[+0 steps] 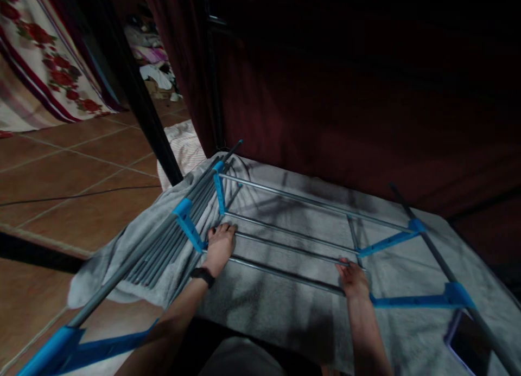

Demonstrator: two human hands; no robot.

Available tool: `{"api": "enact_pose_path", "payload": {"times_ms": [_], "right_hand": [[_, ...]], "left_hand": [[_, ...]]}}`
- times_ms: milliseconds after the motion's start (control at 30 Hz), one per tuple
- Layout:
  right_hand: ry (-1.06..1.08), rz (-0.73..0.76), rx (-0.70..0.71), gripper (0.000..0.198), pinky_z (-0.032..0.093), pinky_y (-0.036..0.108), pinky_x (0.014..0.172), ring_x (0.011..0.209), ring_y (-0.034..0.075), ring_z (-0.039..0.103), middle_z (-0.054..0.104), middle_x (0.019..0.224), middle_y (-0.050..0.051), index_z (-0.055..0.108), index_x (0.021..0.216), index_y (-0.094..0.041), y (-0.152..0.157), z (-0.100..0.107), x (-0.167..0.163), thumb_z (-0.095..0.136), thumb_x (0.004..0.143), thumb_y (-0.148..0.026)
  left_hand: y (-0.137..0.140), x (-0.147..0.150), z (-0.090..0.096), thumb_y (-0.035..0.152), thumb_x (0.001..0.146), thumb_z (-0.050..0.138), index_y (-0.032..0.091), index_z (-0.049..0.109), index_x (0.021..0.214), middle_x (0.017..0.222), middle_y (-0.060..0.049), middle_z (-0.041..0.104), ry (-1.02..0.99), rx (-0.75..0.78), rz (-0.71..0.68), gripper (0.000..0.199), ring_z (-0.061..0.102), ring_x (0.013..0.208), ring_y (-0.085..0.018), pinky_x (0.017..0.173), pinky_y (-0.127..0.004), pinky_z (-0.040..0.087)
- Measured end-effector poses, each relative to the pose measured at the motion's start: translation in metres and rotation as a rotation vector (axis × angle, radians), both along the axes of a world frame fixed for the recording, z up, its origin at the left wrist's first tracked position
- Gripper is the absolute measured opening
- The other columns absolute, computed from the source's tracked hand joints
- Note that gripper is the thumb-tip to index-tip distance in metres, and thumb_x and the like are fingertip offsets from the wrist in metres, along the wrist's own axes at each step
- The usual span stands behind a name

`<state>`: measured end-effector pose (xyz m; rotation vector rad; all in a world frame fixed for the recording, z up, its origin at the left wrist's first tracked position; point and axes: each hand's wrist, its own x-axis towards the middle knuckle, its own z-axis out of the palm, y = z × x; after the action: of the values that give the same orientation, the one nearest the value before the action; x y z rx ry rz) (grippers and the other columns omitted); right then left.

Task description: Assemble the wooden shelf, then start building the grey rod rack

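A rack frame of grey metal rods and blue plastic connectors lies across the bed. One thin metal rod runs between my hands, lower than the back rod. My left hand, with a dark wristband, curls over this rod's left end, beside a blue connector. At its other end, my right hand pinches the same rod between thumb and fingers, near the right-hand blue connectors. A thicker front rod passes close under both hands.
Several loose grey rods lie bundled on the grey blanket at left. A phone rests at lower right. A black post rises at left, and a dark red curtain hangs behind. A cable crosses the tiled floor.
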<state>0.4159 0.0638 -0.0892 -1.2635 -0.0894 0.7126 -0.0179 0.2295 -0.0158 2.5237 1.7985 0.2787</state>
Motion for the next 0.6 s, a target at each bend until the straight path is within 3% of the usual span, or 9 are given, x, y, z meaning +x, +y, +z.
{"api": "enact_pose_path", "payload": {"times_ms": [300, 600], "right_hand": [[0.109, -0.081, -0.038, 0.013, 0.062, 0.03, 0.069, 0.065, 0.013, 0.071, 0.071, 0.07, -0.005, 0.054, 0.072, -0.024, 0.004, 0.014, -0.016, 0.067, 0.071, -0.02], [0.196, -0.133, -0.05, 0.015, 0.062, 0.027, 0.063, 0.055, 0.013, 0.067, 0.073, 0.064, -0.002, 0.054, 0.069, -0.024, 0.013, 0.033, -0.024, 0.066, 0.069, -0.015]], "left_hand": [[0.004, -0.005, -0.001, 0.012, 0.095, 0.042, 0.015, 0.069, 0.127, 0.13, -0.017, 0.068, -0.017, 0.023, -0.004, 0.042, 0.061, 0.12, -0.031, 0.103, -0.047, 0.039], [0.01, -0.007, 0.001, 0.014, 0.095, 0.039, 0.014, 0.067, 0.129, 0.131, -0.016, 0.067, 0.021, -0.009, -0.018, 0.044, 0.06, 0.12, -0.03, 0.102, -0.049, 0.039]]}}
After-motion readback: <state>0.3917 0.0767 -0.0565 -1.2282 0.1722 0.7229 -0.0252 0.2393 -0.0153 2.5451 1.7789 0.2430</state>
